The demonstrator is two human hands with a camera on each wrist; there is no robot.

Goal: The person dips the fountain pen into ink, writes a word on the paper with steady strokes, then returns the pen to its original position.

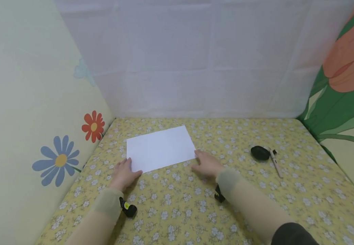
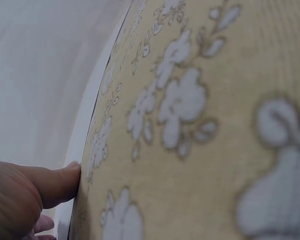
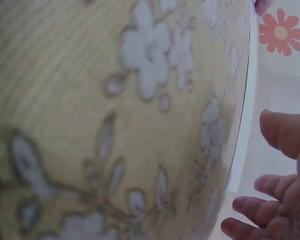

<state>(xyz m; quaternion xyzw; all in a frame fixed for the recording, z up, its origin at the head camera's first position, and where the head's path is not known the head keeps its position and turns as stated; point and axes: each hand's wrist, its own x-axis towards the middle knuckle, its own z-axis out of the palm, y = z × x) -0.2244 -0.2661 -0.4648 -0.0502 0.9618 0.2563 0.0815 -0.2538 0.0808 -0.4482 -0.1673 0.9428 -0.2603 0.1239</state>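
Observation:
A white sheet of paper (image 1: 161,148) lies flat and slightly turned on the flowered cloth. At its near left corner is my left hand (image 1: 125,174), fingers along the left edge and thumb touching the near edge. In the left wrist view the thumb (image 2: 57,184) of that hand lies against the sheet's rim. My right hand (image 1: 208,164) is by the near right corner, a fingertip at the paper. Seen from the right wrist, its fingers (image 3: 260,210) are spread and loosely bent, with nothing held; the sheet (image 3: 244,125) shows as a thin white strip.
To the right lie a black rounded object (image 1: 260,153), like a computer mouse, and a light-coloured pen (image 1: 276,165) beside it. A yellow flowered tablecloth (image 1: 177,211) covers the table. A white curtain (image 1: 201,61) hangs behind; painted walls (image 1: 17,102) stand at both sides.

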